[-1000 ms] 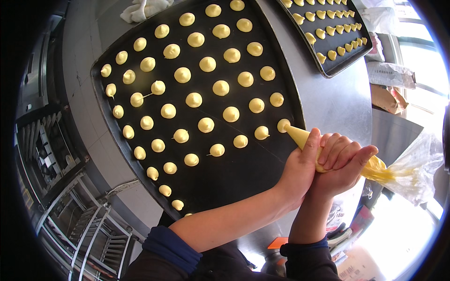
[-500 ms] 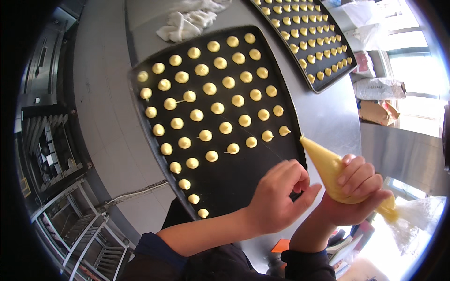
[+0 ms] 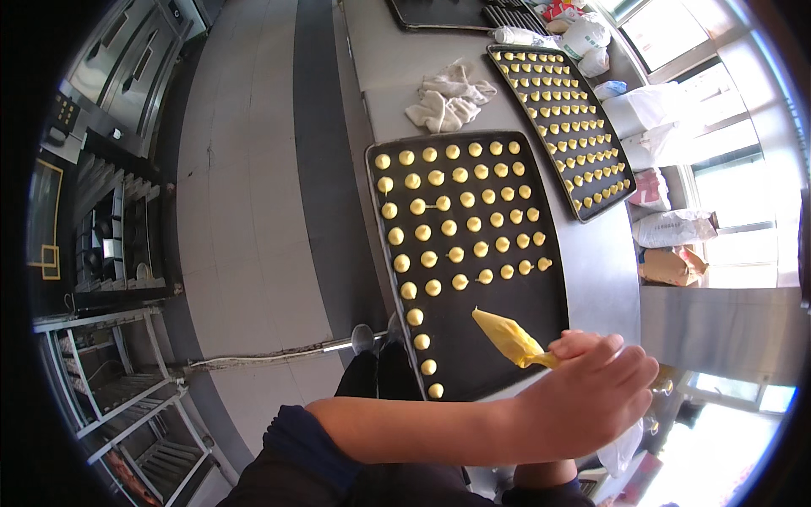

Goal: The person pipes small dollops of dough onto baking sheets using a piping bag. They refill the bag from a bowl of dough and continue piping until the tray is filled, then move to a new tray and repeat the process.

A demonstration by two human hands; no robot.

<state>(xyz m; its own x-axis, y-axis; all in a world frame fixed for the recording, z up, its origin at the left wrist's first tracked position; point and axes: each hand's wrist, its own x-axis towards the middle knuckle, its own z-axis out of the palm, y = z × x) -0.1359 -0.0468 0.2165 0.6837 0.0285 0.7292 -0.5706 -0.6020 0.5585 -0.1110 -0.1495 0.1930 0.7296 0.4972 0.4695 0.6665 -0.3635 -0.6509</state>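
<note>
A yellow-filled piping bag (image 3: 509,338) hangs over the near right part of a black baking tray (image 3: 473,325), its narrow tip pointing left and away. My left hand (image 3: 596,393) reaches across from the lower left, fingers curled round the bag's back end. Behind it, my right hand (image 3: 574,343) is mostly hidden; a few of its fingers show closed at the bag's gathered neck. Round yellow batter mounds (image 3: 473,224) stand in rows over the tray's far part, and one line of them runs down its left side.
A second black tray (image 3: 583,221) of yellow mounds lies at the far right of the steel table (image 3: 600,279). A crumpled white cloth (image 3: 448,97) lies beyond the near tray. Bags (image 3: 676,228) line the windowsill. A metal rack (image 3: 127,372) stands on the left.
The view has shifted, showing more of the table. My left hand has moved right, from open beside the bag to its back end. The bag's tip now lies over the tray.
</note>
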